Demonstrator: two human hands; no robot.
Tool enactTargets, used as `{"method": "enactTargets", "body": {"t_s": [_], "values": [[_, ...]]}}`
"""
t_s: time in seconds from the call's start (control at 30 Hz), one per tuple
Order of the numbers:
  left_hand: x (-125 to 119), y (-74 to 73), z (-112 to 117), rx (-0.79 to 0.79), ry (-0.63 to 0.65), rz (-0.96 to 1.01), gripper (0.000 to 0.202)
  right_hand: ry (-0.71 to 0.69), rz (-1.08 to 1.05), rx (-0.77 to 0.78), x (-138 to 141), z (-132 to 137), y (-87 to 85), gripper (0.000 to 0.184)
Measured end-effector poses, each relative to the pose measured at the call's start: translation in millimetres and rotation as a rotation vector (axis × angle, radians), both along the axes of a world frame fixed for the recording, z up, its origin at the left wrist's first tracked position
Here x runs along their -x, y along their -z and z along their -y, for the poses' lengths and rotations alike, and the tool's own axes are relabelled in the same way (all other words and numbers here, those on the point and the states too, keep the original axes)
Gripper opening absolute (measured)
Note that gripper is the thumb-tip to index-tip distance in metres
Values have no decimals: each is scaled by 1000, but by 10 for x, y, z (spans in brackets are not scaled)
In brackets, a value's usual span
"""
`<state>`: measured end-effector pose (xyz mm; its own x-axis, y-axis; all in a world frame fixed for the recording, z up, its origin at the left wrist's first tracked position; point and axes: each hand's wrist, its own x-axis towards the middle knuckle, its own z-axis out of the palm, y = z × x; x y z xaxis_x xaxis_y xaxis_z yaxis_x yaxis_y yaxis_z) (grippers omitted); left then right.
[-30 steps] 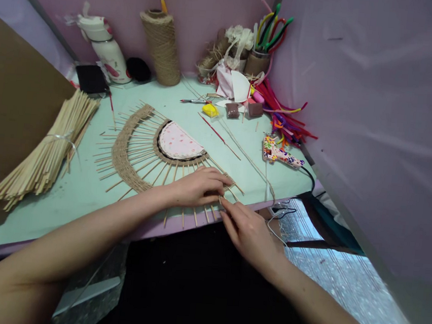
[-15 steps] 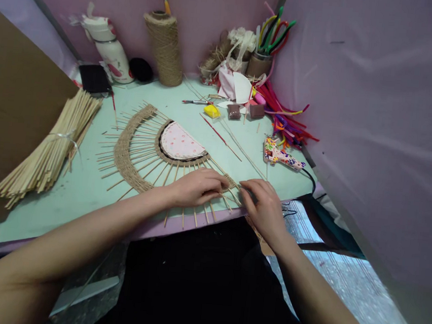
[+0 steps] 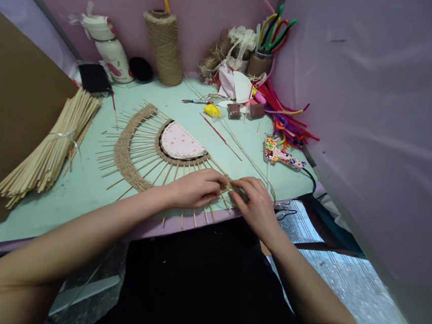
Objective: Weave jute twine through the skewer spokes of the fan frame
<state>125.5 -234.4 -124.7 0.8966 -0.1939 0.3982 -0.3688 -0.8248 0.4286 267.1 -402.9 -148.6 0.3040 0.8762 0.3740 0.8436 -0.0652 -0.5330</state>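
Observation:
A half-round woven piece (image 3: 137,147) lies on the pale green table (image 3: 75,194): thin wooden sticks fan out from a pink patterned centre (image 3: 179,142), with a band of jute twine woven across them. My left hand (image 3: 194,186) rests fingers-down on the woven band at the piece's right end. My right hand (image 3: 255,201) meets it there, fingers curled and pinching at the twine end (image 3: 230,182) among the sticks. A jute strand (image 3: 247,157) runs back from there over the table.
A tied bundle of sticks (image 3: 49,148) lies left, beside brown cardboard (image 3: 10,111). At the back stand a bottle (image 3: 108,50), a twine spool (image 3: 165,45) and a cup of pipe cleaners (image 3: 267,44). A patterned glue gun (image 3: 280,155) lies right, by a plastic sheet wall (image 3: 376,121).
My right hand rose from below the table's front edge onto the table and closed in against my left hand at the weave's right end. My left hand stayed put.

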Motion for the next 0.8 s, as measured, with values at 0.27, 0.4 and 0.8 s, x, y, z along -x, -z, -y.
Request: {"method": "enactTargets", "body": {"t_s": [0.27, 0.4, 0.8], "values": [[38, -53, -1, -52, 51, -23, 18, -51, -27, -83, 58, 128, -108, 23], [41, -47, -5, -89, 60, -8, 19, -216, 91, -8, 187, 246, -169, 24], [174, -81, -61, -194, 60, -119, 32, -188, 220, 107, 538, 451, -24, 19]]}}
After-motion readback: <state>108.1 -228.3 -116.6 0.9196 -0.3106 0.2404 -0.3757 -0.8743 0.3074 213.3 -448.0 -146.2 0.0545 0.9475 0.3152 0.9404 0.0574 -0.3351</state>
